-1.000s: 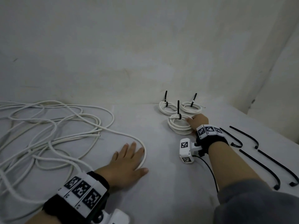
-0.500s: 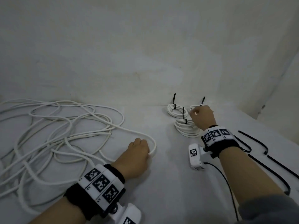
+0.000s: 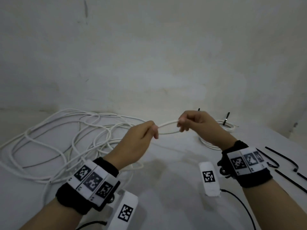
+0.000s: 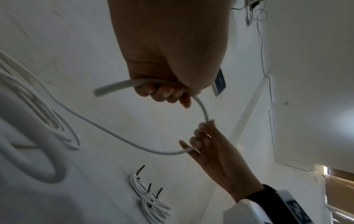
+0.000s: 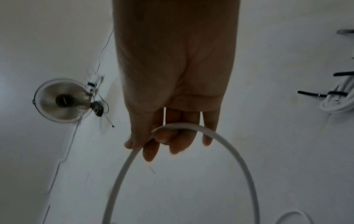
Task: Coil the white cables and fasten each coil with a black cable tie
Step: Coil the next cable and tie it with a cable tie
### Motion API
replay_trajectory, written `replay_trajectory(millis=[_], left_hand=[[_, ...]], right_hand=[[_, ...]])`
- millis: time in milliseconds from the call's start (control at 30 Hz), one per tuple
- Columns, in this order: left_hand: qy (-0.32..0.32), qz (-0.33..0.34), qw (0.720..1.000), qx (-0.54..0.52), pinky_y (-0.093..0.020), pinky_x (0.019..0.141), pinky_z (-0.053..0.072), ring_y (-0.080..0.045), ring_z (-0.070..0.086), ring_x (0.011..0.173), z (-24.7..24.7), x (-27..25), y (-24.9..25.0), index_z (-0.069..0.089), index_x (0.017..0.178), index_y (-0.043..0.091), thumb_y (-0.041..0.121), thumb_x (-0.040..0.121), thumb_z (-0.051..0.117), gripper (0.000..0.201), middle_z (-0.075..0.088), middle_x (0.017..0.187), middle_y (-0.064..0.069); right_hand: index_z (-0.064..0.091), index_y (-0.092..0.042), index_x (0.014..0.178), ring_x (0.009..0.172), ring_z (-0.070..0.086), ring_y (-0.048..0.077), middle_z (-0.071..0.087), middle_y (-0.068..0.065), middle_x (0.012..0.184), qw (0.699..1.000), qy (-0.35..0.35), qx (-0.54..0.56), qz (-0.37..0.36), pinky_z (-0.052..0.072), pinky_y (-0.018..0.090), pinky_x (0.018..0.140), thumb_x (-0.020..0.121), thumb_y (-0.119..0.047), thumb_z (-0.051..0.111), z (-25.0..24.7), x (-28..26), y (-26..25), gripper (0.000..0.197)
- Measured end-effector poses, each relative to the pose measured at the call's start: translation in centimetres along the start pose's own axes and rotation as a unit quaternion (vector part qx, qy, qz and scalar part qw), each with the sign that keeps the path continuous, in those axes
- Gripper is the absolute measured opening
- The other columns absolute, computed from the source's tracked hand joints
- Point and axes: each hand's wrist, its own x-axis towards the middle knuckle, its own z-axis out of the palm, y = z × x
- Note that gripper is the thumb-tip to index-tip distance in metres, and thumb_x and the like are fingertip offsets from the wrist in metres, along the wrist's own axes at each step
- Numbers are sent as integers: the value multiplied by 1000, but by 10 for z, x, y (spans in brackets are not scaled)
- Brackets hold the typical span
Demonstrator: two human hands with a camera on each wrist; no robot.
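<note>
2 hands are raised over the table [image 3: 166, 188] in the head view: the left hand [image 3: 137, 140] and right hand [image 3: 197, 127] each pinch the cable [image 3: 167, 128], which forms 1 small flat loop between them, with both sets of fingers curled tight on it. Its slack runs left into the loose tangle [image 3: 54, 141] lying on the table. Tied coils [image 3: 226, 126] sit behind the right hand, each with a black tie standing up, and spare ties [image 3: 280, 156] lie at the far right. From the left wrist, the left hand [image 4: 168, 63] clamps the cable [image 4: 118, 136] near its free end, the short stub sticking out sideways, while the right hand [image 4: 212, 148] grips the loop's far bend; 3 tied coils [image 4: 151, 203] lie below. From the right wrist, the right hand [image 5: 176, 84] holds the cable [image 5: 226, 144] under curled fingers [image 5: 164, 139], both legs of the loop running down out of frame. This looks like the 1st turn of a new coil; the next move likely calls for drawing more slack from the tangle and laying a matching 2nd turn.
</note>
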Motion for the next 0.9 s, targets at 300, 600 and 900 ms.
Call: replay_trajectory(millis=[300,600,900], left_hand=[[7,-115,950,-292,-15,39,17,-7,18,41,-18,-9,3,30,58,14,46,85,37,42,23,49,6],[-28,-203,887,-413,-13,35,17,-6,20,34,-27,-8,-4,52,65,10,28,98,36,41,22,46,5],[-122,-79,587,-797,-30,54,35,-17,32,54,-60,15,-31,57,89,-1,32,104,21,51,34,63,-5]], right_hand=[[68,-20,70,46,31,10,38,-10,46,962,256,20,-91,25,24,47,89,-25,64,13,-15,-30,20],[59,-14,76,49,49,4,55,9,54,966,248,-38,-65,36,13,52,90,-14,62,40,-20,-10,15],[49,-15,101,56,55,18,56,2,67,983,97,157,-19,53,37,66,96,0,48,43,-29,15,16]])
